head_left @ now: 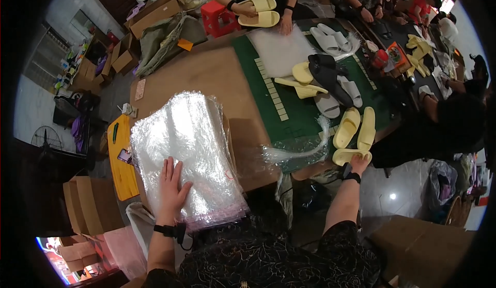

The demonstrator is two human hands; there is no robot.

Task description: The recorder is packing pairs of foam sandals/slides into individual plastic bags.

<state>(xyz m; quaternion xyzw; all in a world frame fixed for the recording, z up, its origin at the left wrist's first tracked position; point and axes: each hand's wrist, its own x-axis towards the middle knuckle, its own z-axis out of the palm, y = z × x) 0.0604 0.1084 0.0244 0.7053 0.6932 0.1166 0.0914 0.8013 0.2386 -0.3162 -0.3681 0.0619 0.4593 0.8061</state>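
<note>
My left hand (173,188) lies flat with fingers spread on a thick stack of clear plastic bags (181,133) at the table's near left. My right hand (360,165) grips a pale yellow slide sandal (345,156) at the table's near right edge; its fingers are partly hidden by the sandal. Just beyond it lie two more yellow slides (346,127), side by side. Further in, black slides (330,78), grey slides (350,91) and another yellow pair (304,84) are heaped on a green mat (258,91). A crumpled clear bag (299,151) rests between my hands.
Across the table a person holds a yellow pair of slides (258,11) by a stack of clear bags (285,50). White slides (330,39) lie at the far right. A red stool (218,19) stands behind. More people work along the right. Cardboard boxes (98,205) stand at left.
</note>
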